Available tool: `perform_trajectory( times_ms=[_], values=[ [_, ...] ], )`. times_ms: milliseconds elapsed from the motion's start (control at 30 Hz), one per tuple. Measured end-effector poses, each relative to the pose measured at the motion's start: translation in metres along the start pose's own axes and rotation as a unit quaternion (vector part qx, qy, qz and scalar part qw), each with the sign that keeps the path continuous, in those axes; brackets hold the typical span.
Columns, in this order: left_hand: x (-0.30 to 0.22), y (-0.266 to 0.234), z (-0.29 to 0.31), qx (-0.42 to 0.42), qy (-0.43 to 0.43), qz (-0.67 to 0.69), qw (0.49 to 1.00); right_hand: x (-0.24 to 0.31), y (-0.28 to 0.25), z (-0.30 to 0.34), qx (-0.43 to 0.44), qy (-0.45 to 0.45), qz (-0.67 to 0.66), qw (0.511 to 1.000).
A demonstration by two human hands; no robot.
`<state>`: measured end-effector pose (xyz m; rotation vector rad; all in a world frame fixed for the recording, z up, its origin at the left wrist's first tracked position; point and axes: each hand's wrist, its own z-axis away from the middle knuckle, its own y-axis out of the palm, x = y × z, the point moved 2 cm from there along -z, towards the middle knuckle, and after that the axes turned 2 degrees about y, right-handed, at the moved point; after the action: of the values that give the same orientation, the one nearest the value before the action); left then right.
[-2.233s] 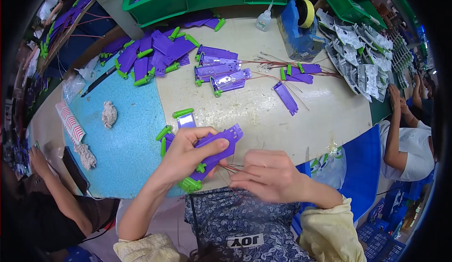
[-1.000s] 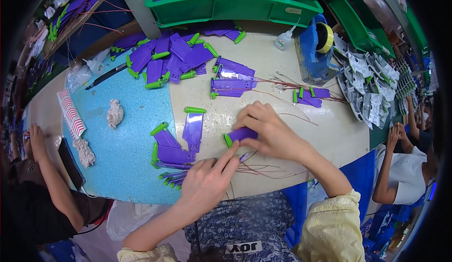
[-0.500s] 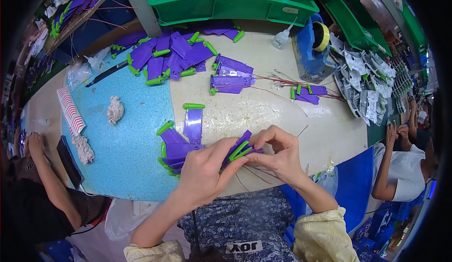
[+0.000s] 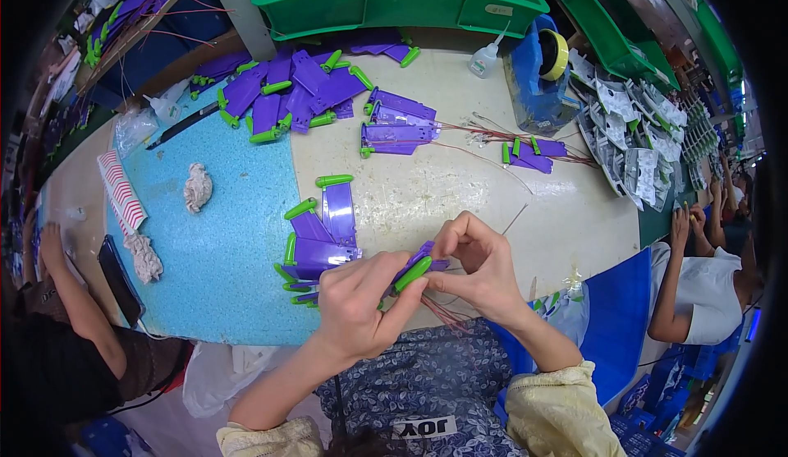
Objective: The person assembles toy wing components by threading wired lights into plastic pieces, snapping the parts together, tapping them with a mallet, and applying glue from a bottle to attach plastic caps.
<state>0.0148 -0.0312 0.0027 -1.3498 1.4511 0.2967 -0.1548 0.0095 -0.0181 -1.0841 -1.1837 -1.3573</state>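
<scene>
Near the front edge of the table, my left hand [image 4: 355,303] is closed on a purple plastic wing-shaped piece with a green rounded pod [image 4: 413,275] at its end. My right hand [image 4: 483,270] pinches at the right side of the same piece, its thumb and forefinger close together; the exact pinch point is partly hidden. Below the hands hangs a bundle of thin reddish wires [image 4: 444,314]. To the left of my left hand lie several similar purple pieces with green pods [image 4: 312,231], fanned out and overlapping.
A heap of purple pieces [image 4: 304,87] lies farther back, below a green bin [image 4: 402,9]. Wired pieces [image 4: 402,133] rest mid-table. A glue bottle [image 4: 484,61], tape dispenser [image 4: 542,87] and grey moulded parts [image 4: 624,128] stand right. Co-workers sit at both sides.
The held piece has turned between my hands: two green pods showed side by side, now one is plain. The wires below are more bunched. The whole view has shifted slightly.
</scene>
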Motion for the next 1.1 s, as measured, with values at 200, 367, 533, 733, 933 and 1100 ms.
perform_trajectory(
  times_ms=[200,367,533,733,933,1100],
  values=[
    [0.002,-0.009,0.002,-0.011,-0.012,-0.011,1.0,0.011,-0.02,0.004,0.035,0.081,0.105,0.991],
    [-0.001,0.005,-0.006,0.166,-0.072,-0.015,0.983,0.041,-0.012,0.008,0.01,0.008,0.295,0.956],
    [0.002,0.0,-0.019,0.209,-0.175,0.1,0.957,0.046,-0.023,0.009,0.003,-0.009,0.175,0.984],
    [0.018,-0.014,-0.023,0.179,-0.377,0.321,0.851,0.062,-0.011,0.022,-0.023,-0.172,0.372,0.912],
    [0.032,-0.018,-0.012,0.15,-0.371,0.201,0.894,0.033,-0.012,-0.039,-0.027,-0.245,0.354,0.902],
    [0.007,0.01,-0.001,0.174,-0.096,-0.157,0.967,-0.017,-0.021,-0.092,-0.057,-0.27,0.523,0.807]
  ],
)
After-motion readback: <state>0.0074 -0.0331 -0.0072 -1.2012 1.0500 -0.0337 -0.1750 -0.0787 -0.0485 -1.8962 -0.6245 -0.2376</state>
